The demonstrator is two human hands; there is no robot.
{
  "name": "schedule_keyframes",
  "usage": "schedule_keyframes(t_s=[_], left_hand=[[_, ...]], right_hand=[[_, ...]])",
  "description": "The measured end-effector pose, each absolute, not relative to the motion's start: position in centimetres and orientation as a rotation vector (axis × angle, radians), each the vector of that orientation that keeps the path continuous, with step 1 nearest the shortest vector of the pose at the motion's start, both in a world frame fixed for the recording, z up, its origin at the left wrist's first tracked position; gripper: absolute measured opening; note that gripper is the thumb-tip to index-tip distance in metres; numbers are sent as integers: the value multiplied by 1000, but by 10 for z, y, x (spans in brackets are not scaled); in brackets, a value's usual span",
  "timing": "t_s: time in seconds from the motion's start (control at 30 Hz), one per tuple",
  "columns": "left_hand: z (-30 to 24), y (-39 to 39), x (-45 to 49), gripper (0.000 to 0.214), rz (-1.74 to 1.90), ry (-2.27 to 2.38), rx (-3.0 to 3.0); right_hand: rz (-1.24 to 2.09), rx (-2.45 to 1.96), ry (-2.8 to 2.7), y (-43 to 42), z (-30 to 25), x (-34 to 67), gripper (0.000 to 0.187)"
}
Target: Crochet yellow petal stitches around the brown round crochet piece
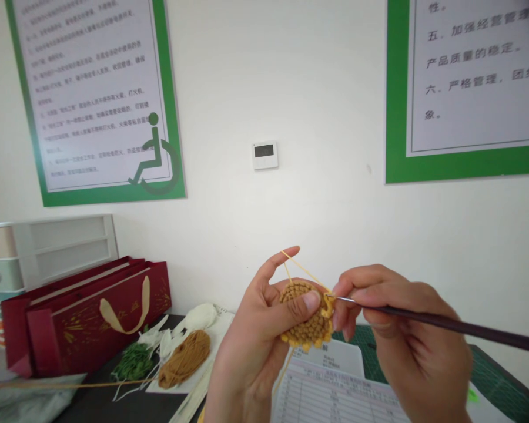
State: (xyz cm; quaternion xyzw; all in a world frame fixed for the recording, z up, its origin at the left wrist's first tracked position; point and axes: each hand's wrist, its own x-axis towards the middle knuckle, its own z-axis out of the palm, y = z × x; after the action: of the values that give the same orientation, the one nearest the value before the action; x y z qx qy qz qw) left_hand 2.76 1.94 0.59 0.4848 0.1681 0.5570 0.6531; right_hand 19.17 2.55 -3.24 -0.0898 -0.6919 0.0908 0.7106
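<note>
Between thumb and fingers, my left hand (264,329) pinches a round brown crochet piece (302,323) with a yellow looped edge. Its index finger is raised, and a strand of yellow yarn (308,273) runs over it down to the piece's right edge. My right hand (405,317) grips a crochet hook (441,320) with a dark handle and a thin metal shaft. The hook's tip meets the yellow loops at the right rim; the exact stitch is too small to make out. A yellow tail hangs below the piece, beside my left wrist.
Printed sheets (330,393) lie under my hands on a green cutting mat (502,382). To the left are a brown yarn skein (185,358), green yarn (134,361), white yarn (200,317), dark red gift bags (97,323) and a drawer unit (66,244). A white wall stands behind.
</note>
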Motion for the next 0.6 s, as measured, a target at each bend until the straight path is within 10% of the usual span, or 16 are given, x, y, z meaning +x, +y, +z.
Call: schedule_keyframes(t_s=[0.6], left_hand=[[3,7,46,102,1428,306,1068]], right_hand=[[-424,-327,-1375,33,-42,185,44]])
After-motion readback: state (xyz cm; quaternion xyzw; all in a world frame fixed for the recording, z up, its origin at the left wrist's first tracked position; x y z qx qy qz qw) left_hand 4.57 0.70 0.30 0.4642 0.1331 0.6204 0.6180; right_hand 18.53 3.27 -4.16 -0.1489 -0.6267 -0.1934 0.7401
